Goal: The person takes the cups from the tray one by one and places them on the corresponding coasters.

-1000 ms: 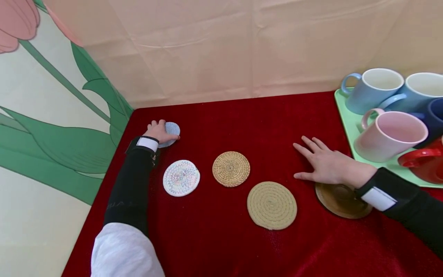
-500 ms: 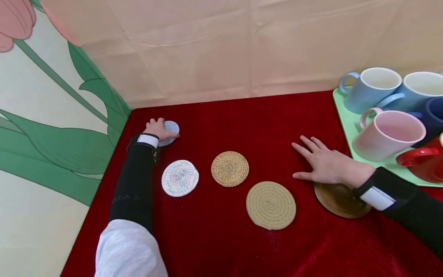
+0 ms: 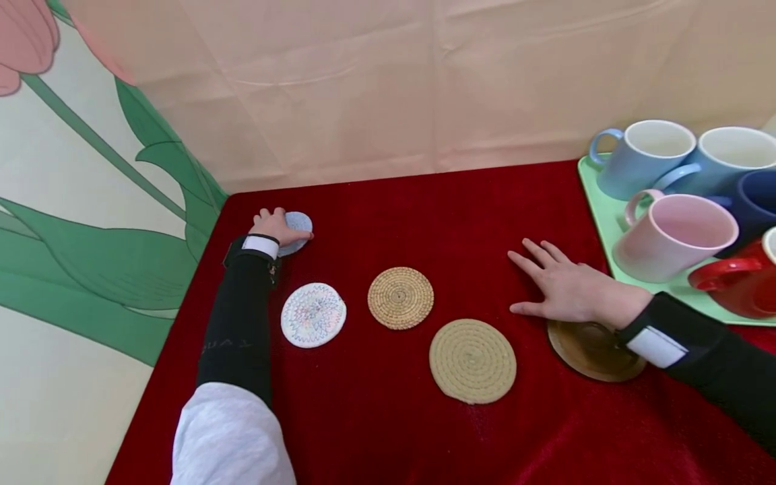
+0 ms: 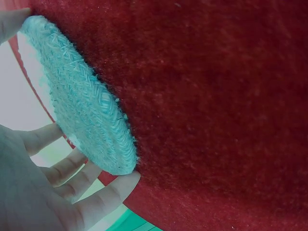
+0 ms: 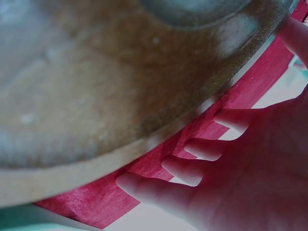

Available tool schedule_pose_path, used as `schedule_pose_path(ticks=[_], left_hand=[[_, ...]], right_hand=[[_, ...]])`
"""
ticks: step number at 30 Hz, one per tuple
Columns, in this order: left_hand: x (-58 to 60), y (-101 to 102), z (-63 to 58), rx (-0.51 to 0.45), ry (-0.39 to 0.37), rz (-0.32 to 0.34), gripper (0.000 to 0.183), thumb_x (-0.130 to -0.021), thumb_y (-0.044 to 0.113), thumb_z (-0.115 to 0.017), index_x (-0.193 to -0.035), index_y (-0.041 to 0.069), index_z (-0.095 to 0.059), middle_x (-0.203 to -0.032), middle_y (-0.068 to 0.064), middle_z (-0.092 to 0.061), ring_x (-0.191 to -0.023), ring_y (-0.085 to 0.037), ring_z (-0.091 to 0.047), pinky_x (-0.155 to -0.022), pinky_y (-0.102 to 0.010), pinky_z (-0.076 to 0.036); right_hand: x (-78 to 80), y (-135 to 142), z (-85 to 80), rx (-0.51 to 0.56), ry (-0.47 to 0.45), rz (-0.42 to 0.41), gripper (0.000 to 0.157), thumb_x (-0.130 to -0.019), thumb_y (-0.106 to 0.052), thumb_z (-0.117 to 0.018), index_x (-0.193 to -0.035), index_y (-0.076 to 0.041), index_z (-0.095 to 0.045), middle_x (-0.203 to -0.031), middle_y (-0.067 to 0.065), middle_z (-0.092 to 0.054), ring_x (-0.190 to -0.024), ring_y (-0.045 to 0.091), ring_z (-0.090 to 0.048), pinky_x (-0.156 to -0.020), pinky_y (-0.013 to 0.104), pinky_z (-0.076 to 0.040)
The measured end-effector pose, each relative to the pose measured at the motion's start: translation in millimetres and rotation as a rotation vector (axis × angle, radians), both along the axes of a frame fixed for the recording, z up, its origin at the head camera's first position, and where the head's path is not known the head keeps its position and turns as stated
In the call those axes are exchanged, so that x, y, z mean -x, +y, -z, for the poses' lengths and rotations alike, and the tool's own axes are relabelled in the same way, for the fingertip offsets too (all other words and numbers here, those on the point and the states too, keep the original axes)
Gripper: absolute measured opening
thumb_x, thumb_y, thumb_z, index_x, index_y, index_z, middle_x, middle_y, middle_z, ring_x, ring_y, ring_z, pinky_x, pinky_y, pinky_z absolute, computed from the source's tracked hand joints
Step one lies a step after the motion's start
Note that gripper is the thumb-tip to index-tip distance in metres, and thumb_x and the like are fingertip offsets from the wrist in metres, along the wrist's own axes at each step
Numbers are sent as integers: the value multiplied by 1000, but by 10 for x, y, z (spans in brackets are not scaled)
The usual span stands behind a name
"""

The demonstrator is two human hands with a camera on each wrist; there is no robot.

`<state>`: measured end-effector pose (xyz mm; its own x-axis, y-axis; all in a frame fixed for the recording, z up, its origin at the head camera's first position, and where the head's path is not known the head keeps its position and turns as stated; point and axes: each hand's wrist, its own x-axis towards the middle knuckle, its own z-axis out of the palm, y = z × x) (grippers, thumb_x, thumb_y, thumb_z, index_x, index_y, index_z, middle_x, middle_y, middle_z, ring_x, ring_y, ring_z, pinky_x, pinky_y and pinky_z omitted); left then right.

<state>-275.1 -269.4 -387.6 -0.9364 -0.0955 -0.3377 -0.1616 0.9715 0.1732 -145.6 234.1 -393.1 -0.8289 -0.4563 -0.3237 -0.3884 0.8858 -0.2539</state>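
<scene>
At the far left corner of the cloth, my left hand [image 3: 273, 226] holds a light blue woven coaster [image 3: 300, 223] by its edge. In the left wrist view the coaster [image 4: 84, 96] has the thumb at one end of its rim and the fingers along the other side. My right hand [image 3: 570, 288] lies palm down with fingers spread, holding nothing. Beneath its wrist sits a round brown wooden dish [image 3: 588, 353], partly hidden by the hand and cuff. The right wrist view shows the dish [image 5: 96, 96] large, with the fingers beyond its rim.
A white coaster with coloured stitching [image 3: 313, 315], a straw-coloured woven coaster [image 3: 401, 298] and a larger beige coiled one [image 3: 473, 362] lie on the red cloth [image 3: 376, 417]. Right of the right hand, a green tray [image 3: 597, 202] carries several mugs, including a pink mug [image 3: 655, 246].
Everything in the head view has shifted slightly left. Both hands keep their places among the coasters and dish.
</scene>
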Motion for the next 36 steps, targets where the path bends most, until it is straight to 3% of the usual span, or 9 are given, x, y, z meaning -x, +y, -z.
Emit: schedule_pose_path(ticks=[17,25,31,36], left_hand=[[26,60,-25,26,14,-27,96,-90,55,-62,-153,-8,-27,-147,-37,-29,-139,-52,-29,-107,-63,-37],[-4,52,-43,30,25,9,98,-89,57,-62,-154,-8,-26,-146,-37,-32,-138,-53,-31,-107,-63,-36],[-219,-74,-59,7,114,123,97,-91,60,-61,-155,-5,-27,-151,-34,-29,-139,-51,-31,-104,-64,-38],[-581,-124,-157,-28,177,225,94,-92,56,-63,-156,-2,-27,-159,-32,-22,-146,-48,-22,-102,-65,-42]], right_hand=[[-5,-14,-21,-5,-4,4,101,-87,-61,-70,-158,-2,-29,-161,35,-17,-143,60,-15,-95,78,-37],[-5,-17,-25,-8,-1,9,101,-87,-61,-70,-159,-2,-29,-161,35,-17,-143,61,-15,-95,78,-37],[-22,-51,-17,0,-5,2,101,-87,-61,-69,-159,-2,-29,-160,35,-18,-143,61,-15,-94,78,-37],[-35,-61,-21,-4,-4,-2,102,-87,-62,-69,-159,-3,-29,-161,35,-17,-143,60,-15,-94,79,-36]])
